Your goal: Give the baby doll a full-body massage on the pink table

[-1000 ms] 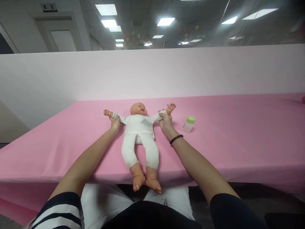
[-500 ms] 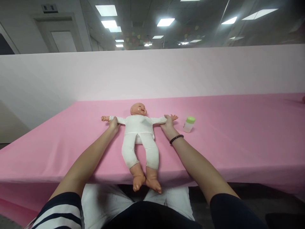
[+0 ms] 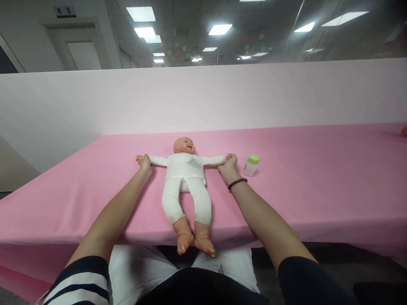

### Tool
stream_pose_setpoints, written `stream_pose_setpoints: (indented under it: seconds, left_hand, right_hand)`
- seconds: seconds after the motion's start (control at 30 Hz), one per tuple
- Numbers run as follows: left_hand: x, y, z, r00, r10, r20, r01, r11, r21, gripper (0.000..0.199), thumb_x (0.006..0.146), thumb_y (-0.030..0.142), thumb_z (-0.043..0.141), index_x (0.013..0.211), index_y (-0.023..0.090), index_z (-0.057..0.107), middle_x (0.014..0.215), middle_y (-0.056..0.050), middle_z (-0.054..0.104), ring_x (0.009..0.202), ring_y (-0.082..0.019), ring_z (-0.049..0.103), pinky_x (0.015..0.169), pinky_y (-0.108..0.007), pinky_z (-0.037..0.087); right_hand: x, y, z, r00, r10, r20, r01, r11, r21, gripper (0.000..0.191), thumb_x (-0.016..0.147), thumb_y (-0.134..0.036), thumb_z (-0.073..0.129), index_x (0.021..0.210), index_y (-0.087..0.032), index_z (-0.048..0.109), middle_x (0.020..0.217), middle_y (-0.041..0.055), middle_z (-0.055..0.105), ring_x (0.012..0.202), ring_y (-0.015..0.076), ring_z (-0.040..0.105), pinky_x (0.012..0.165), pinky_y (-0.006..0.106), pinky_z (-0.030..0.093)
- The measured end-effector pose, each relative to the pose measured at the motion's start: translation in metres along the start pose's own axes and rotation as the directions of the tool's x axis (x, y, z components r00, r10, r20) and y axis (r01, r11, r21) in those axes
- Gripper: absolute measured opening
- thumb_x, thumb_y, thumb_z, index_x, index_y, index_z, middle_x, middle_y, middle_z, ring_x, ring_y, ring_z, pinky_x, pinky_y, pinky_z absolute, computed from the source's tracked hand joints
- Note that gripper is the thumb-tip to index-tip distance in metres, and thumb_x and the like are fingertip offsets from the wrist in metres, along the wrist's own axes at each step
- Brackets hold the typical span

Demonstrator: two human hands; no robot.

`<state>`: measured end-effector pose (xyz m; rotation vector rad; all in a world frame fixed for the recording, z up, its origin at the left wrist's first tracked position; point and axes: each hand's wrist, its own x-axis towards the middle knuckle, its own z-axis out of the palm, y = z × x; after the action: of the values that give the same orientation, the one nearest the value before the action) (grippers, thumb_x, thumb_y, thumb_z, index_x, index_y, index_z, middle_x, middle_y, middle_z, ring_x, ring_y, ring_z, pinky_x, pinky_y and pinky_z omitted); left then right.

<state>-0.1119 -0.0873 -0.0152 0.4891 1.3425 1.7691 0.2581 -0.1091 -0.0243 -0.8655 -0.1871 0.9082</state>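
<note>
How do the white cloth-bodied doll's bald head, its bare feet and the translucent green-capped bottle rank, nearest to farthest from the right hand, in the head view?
1. Green-capped bottle: just right of the right hand.
2. Doll's head: left, slightly farther back.
3. Doll's bare feet: lower left in the picture.

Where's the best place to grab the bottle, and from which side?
Probably around the body of the bottle, below the green cap, from the near side with the right hand. It stands cap up just right of that hand, its near side facing you unblocked. That hand holds the doll's arm, so it would need freeing first.
</note>
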Motion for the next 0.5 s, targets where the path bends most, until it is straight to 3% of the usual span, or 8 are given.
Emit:
stream_pose_setpoints:
  seconds: [0.1,0.33,0.5]
  left_hand:
    - [0.001,-0.001,0.0,1.0,-0.005,-0.006,0.005,1.0,0.006,0.023,0.084,0.018,0.064,0.091,0.027,0.044,0.099,-0.003,0.061,0.103,-0.018,0.071,0.089,-0.029,0.061]
    - [0.001,0.001,0.001,0.999,-0.03,0.013,0.031,0.999,-0.028,0.014,0.09,0.022,0.057,0.09,0.027,0.044,0.098,-0.003,0.062,0.099,-0.018,0.071,0.086,-0.032,0.062]
    - [-0.002,0.003,0.001,0.999,-0.033,0.038,0.035,0.998,-0.05,0.013,0.093,0.022,0.055,0.084,0.025,0.046,0.094,-0.003,0.063,0.09,-0.016,0.069,0.083,-0.03,0.061]
  right_hand:
    - [-0.005,-0.004,0.003,0.995,0.075,-0.067,-0.075,0.997,0.01,0.012,0.091,-0.034,0.042,0.084,-0.027,0.035,0.079,-0.0041,0.038,0.067,0.0136,0.048,0.059,0.024,0.051]
    - [-0.015,-0.009,0.008,0.984,0.1,-0.146,-0.082,0.989,0.123,0.013,0.095,-0.036,0.046,0.089,-0.025,0.051,0.085,-0.0021,0.05,0.074,0.0139,0.056,0.059,0.024,0.053]
    - [-0.013,-0.01,0.008,0.99,0.086,-0.115,-0.068,0.986,0.15,0.019,0.099,-0.037,0.042,0.092,-0.025,0.055,0.086,-0.0034,0.054,0.073,0.0129,0.057,0.064,0.024,0.055]
